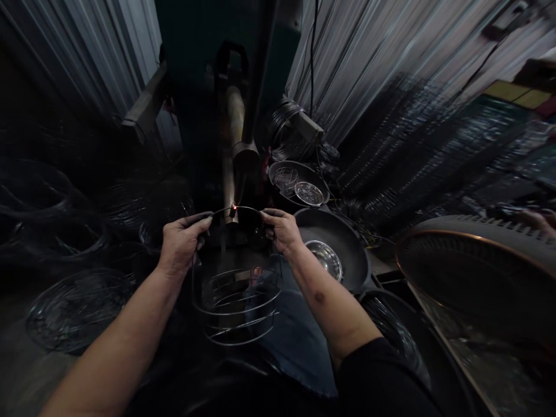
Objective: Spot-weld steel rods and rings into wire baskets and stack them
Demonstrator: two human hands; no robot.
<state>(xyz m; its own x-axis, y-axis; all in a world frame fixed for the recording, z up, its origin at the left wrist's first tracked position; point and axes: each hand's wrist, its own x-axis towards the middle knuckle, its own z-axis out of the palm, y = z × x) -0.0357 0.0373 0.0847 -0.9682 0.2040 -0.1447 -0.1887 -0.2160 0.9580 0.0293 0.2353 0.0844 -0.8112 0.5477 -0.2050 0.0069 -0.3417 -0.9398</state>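
My left hand (185, 240) and my right hand (281, 230) each pinch a thin metal wire (248, 207), which bows upward between them. A small orange-red spot glows on the wire where it meets the tip of a lower metal rod (229, 179). Above that rod is a thicker metal cylinder (247, 156) on a dark green machine (186, 29). Below my hands sits a round wire frame (241, 341) of stacked rings, over blue-clothed legs (295, 330). Whether the pinched wire joins this frame I cannot tell.
To the right stand a dark pan with wire pieces (299, 168), another pan (343, 231) holding a shiny metal bowl (324, 258), and bundled wires (395, 330). A large round fan-like guard (473, 237) is further right. Wire rings (82, 310) lie at left.
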